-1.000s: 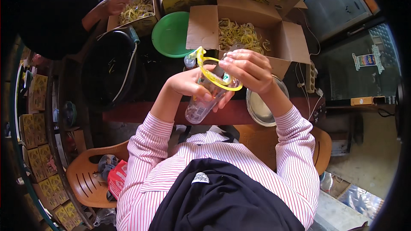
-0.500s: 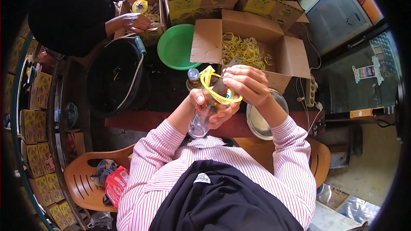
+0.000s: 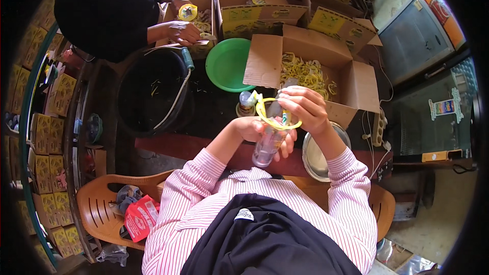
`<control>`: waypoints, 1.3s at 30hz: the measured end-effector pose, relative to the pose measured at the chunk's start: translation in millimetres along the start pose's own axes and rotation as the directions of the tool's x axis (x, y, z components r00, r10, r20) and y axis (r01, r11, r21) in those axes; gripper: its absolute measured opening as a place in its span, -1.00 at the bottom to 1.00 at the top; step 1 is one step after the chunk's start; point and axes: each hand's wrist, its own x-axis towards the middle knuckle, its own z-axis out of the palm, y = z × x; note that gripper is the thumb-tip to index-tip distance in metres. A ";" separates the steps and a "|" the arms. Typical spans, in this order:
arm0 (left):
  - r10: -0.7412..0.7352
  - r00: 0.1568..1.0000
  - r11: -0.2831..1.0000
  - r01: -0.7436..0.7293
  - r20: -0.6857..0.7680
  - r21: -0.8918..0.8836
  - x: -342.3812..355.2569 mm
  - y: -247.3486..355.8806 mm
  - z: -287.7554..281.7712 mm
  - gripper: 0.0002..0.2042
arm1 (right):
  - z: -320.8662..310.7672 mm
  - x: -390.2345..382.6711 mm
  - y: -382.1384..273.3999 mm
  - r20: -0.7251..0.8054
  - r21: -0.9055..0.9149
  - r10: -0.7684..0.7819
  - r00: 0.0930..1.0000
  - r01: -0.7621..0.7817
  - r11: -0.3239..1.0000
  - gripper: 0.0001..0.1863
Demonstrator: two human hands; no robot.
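Note:
A clear plastic cup [image 3: 266, 148], narrow at its base, is tilted in my left hand [image 3: 249, 131], whose fingers wrap around it. A loose-looking yellow ring [image 3: 293, 126] circles its top, with a crumpled bit at the left side. My right hand [image 3: 304, 106] is closed at the rim, pinching a grey, flat, blade-like piece [image 3: 273, 108] that reaches into the cup; its exact shape is partly hidden by my fingers. A small bottle or jar [image 3: 245, 99] stands just beyond my left hand.
An open carton [image 3: 364, 86] holds yellow peels or strips. Around it are a green basin [image 3: 224, 63], black bucket [image 3: 137, 91], metal bowl [image 3: 323, 158], cables and power strip [image 3: 379, 127]. At upper left a co-worker's hands [image 3: 183, 33] hold a yellow-rimmed item over another carton.
The view has shifted, so surroundings appear lower and further right. Both my hands remain on the cup, which now stands a little more upright. The co-worker's hand has dropped toward their carton.

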 end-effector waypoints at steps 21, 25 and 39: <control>0.711 0.534 0.356 0.289 -0.458 0.889 -14.9 -15.9 54.1 -0.44 | 6.7 -25.0 -3.7 0.152 -0.087 0.069 0.986 -0.056 0.995 -0.75; 0.705 0.574 0.309 0.279 -0.416 0.909 -10.9 -15.7 54.9 -0.45 | 1.2 -27.9 -4.9 0.118 -0.074 0.071 0.990 -0.062 0.995 -0.77; 0.404 0.696 0.621 0.268 -0.594 0.736 2.3 -9.4 46.2 -0.40 | -15.4 -47.7 -4.0 0.094 -0.068 0.087 0.992 -0.080 0.994 -0.79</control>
